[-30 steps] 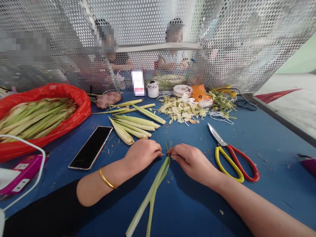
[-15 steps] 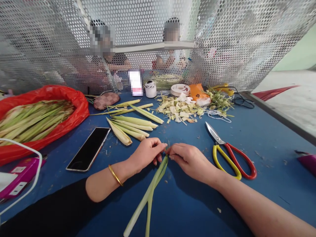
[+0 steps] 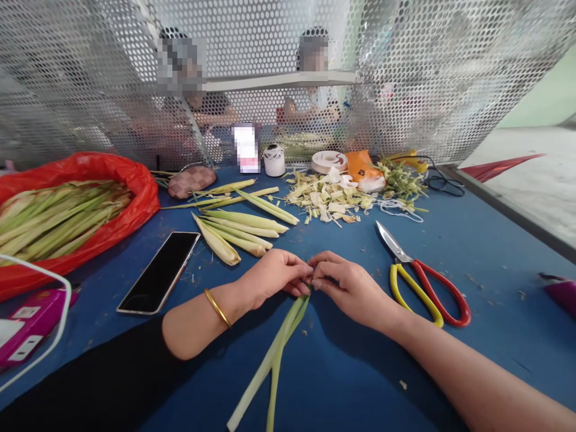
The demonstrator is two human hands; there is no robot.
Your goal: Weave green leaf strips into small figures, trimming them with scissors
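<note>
Two long pale-green plant stalks (image 3: 274,363) lie on the blue table, joined at their far end and spread apart toward me. My left hand (image 3: 283,276), with a gold bangle at the wrist, is closed at that joined tip. Thumb and fingers of my right hand (image 3: 348,285) are pinched together there too, meeting the left fingertips; what they pinch is hidden. Beyond my left hand lie several peeled pale-green shoots (image 3: 245,225). To the right of my right hand rest scissors (image 3: 407,270) with one yellow and one red handle.
A red plastic bag (image 3: 146,186) full of stalks stands left, near a dark phone (image 3: 159,273) and a purple power strip (image 3: 36,318). Peelings (image 3: 324,195), a tape roll (image 3: 330,162) and a thread spool (image 3: 274,161) lie before the perforated metal screen (image 3: 256,36). People sit behind it.
My fingertips have come together over the stalks' tip, where a small gap showed between the hands before. My left hand has shifted slightly right.
</note>
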